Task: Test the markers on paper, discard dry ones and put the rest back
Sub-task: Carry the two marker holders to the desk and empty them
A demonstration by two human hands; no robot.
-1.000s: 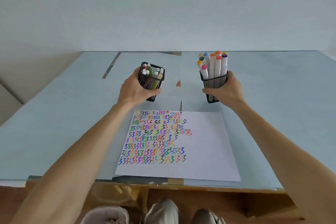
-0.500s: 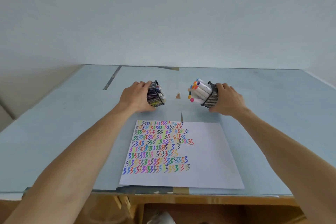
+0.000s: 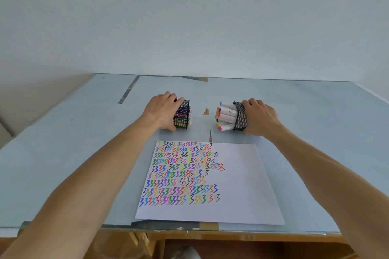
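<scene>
Tipping both mesh cups on the tabletop (image 3: pixel 84 153), my left hand (image 3: pixel 162 111) fingers wrap the thin-pen cup (image 3: pixel 182 114); my right hand (image 3: pixel 261 119) fingers wrap the thick-marker cup (image 3: pixel 240 116), mouths facing inward, probably to spill the markers (image 3: pixel 225 115) beside the paper (image 3: pixel 242 185).

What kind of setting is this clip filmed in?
Probably a plain home or studio worktable against a bare wall: a pale blue table, a paper sheet covered in colour test squiggles, and two mesh cups of markers.
</scene>
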